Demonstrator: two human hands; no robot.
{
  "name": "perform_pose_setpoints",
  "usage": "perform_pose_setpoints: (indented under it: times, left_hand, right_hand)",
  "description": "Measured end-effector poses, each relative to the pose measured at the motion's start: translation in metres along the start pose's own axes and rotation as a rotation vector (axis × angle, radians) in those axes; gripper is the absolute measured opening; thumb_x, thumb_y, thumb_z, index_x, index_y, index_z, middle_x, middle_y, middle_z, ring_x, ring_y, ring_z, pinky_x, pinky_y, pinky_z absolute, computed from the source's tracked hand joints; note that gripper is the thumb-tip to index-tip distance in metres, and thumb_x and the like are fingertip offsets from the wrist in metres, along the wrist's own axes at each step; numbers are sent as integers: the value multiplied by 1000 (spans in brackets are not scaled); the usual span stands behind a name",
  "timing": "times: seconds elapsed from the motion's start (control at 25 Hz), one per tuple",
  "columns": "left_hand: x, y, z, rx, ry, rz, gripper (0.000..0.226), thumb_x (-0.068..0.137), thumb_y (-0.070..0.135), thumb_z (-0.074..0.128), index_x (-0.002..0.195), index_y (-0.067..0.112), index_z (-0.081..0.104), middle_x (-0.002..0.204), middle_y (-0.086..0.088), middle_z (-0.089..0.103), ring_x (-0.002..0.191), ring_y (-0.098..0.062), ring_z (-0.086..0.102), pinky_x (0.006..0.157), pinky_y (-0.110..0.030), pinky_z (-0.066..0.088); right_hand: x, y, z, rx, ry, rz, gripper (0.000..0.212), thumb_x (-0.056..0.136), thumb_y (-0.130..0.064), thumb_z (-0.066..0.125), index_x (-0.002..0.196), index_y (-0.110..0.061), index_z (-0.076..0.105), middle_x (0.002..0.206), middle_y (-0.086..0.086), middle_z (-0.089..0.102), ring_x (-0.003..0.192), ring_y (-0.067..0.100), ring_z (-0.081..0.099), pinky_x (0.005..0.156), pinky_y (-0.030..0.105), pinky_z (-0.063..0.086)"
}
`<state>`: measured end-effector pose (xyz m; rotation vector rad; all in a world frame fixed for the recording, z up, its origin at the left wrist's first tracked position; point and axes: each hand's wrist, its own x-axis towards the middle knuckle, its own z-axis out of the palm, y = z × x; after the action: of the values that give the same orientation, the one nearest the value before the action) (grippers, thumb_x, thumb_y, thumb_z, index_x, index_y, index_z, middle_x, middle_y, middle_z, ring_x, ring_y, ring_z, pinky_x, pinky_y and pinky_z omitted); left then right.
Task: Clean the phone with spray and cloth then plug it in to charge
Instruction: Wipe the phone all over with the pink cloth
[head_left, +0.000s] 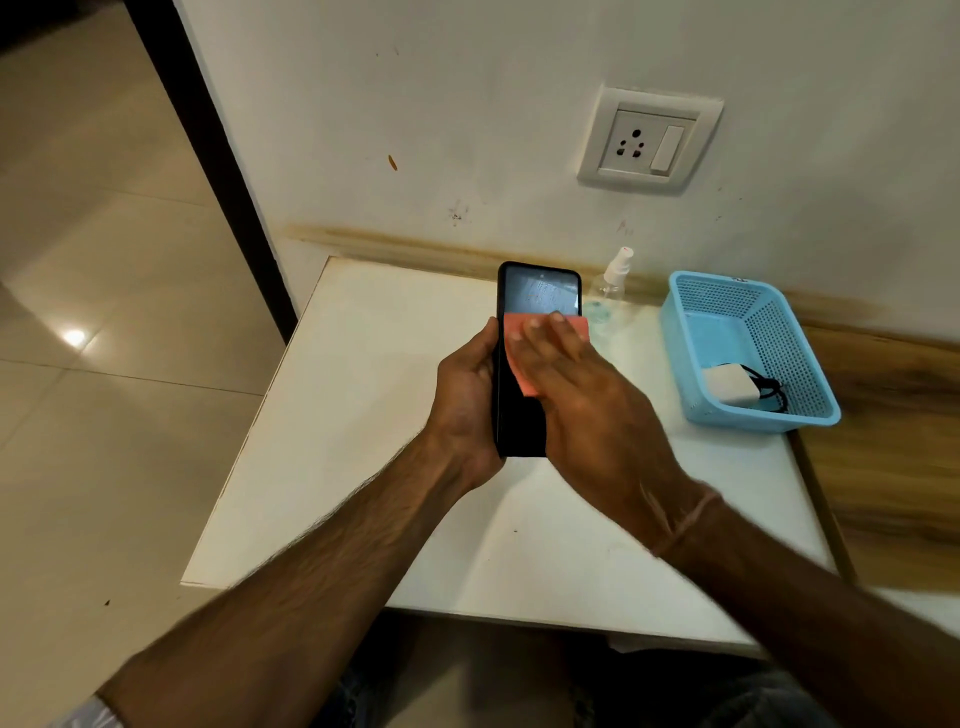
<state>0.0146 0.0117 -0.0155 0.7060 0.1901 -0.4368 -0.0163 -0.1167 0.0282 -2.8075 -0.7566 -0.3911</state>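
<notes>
From the head view, here I am over the white table (363, 415). My left hand (465, 395) has the phone (540, 291) up off the surface, screen facing me, thumb on the left edge and the palm cupped behind it, so that's a firm wrap-around hold. My right hand (587, 410) lies flat, fingers straight, pressing the pink cloth (523, 376) onto the middle of the glass, holding nothing by curling. The top of the screen shows above the cloth, streaky and wet-looking.

How it handles: I'd call the phone light but stiff, with a slick, breakable glass face, and slicker for being damp. Best held by the long side edges, where the dark case gives some purchase, never by the wet face. The cloth is thin and limp, so it only goes where my flat fingers push it; press lightly or the phone may twist out of my left hand.

The clear spray bottle (615, 283) stands upright at the back of the table, just behind the phone. To the right sits the blue basket (691, 332), and in it the white charger (730, 387) with its black cable (769, 389). The wall socket (636, 140) is above, nothing plugged in, so by my reckoning wiping comes first, charging later
</notes>
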Motion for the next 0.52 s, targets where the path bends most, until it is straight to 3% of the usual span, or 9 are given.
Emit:
perform_pose_setpoints:
  times: [0.08, 0.16, 0.24, 0.32, 0.36, 0.4, 0.44, 0.52]
  left_hand:
    - [-1, 0, 1, -7, -46, -11, 63, 100, 55, 36, 123, 9, 72, 132, -16, 65, 114, -32, 64, 109, -46, 44]
    - [0, -2, 2, -35, -72, -12, 67, 102, 53, 32, 138, 3, 58, 145, -24, 54, 117, -38, 55, 115, -52, 33]
    - [1, -3, 4, -66, -93, -16, 68, 102, 53, 31, 144, 2, 50, 143, -25, 52, 117, -40, 51, 112, -53, 33]
    - [0, -3, 6, -82, -107, -32, 69, 102, 54, 30, 144, 3, 50, 141, -23, 53, 117, -39, 50, 110, -54, 33]
    - [0, -3, 6, -83, -103, -34, 69, 103, 54, 30, 143, 3, 51, 143, -25, 53, 117, -39, 51, 112, -54, 33]
    - [1, -3, 6, -80, -95, -30, 68, 103, 54, 30, 142, 3, 53, 145, -25, 52, 117, -40, 52, 114, -55, 32]
    - [1, -2, 6, -72, -83, -22, 68, 103, 54, 30, 141, 4, 55, 146, -25, 51, 117, -40, 54, 115, -55, 32]
    - [1, -2, 5, -34, -46, -15, 65, 102, 55, 32, 134, 7, 63, 140, -24, 59, 115, -38, 60, 112, -52, 39]
  right_hand:
    - [-29, -8, 2, -20, 12, -53, 58, 80, 6, 53, 137, -2, 49, 143, 15, 48, 135, 36, 41, 107, 50, 40]
    - [-53, -13, 3, -85, -53, -94, 74, 66, 11, 70, 136, -3, 51, 142, 13, 50, 132, 36, 45, 103, 49, 44]
    - [-73, -13, 3, -149, -164, -121, 84, 55, 5, 81, 134, -5, 52, 140, 12, 52, 129, 35, 48, 108, 39, 34]
    - [-84, -9, 1, -175, -207, -130, 87, 47, -2, 88, 128, -4, 57, 135, 12, 57, 123, 34, 53, 114, 35, 10]
    - [-84, -6, 0, -174, -184, -134, 85, 46, 0, 86, 126, -3, 59, 133, 13, 58, 121, 35, 55, 113, 33, 19]
    - [-81, -3, -1, -155, -143, -128, 79, 50, 8, 79, 126, -2, 60, 132, 14, 59, 121, 37, 55, 105, 36, 38]
    - [-75, -1, -2, -122, -93, -113, 70, 58, 15, 65, 126, 1, 60, 132, 17, 58, 122, 39, 54, 99, 42, 47]
    - [-53, 6, -5, -79, -12, -56, 62, 70, 16, 36, 127, 5, 57, 133, 21, 56, 124, 44, 51, 90, 54, 52]
